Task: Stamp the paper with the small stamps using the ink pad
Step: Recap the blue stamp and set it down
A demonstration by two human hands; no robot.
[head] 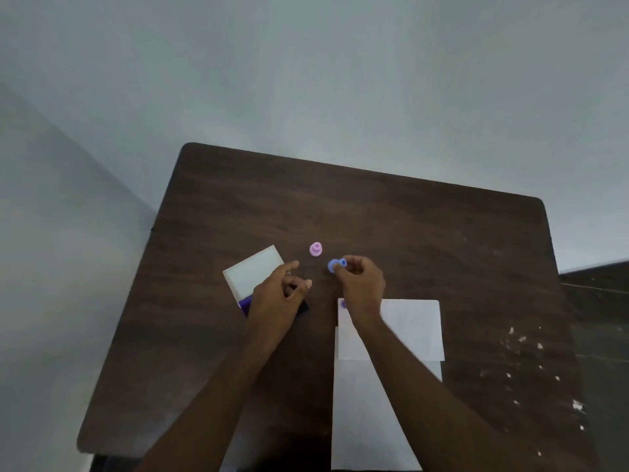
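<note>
Right hand [360, 281] pinches blue stamp [337, 265]; left hand [277, 296], fingers loose, covers ink pad [253, 277].

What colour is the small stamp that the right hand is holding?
Blue. The stamp is pinched in the right hand fingertips, seen in the head view.

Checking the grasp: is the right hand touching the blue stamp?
Touching. The head view shows the right hand with its fingertips pinching the blue stamp, no gap between them.
</note>
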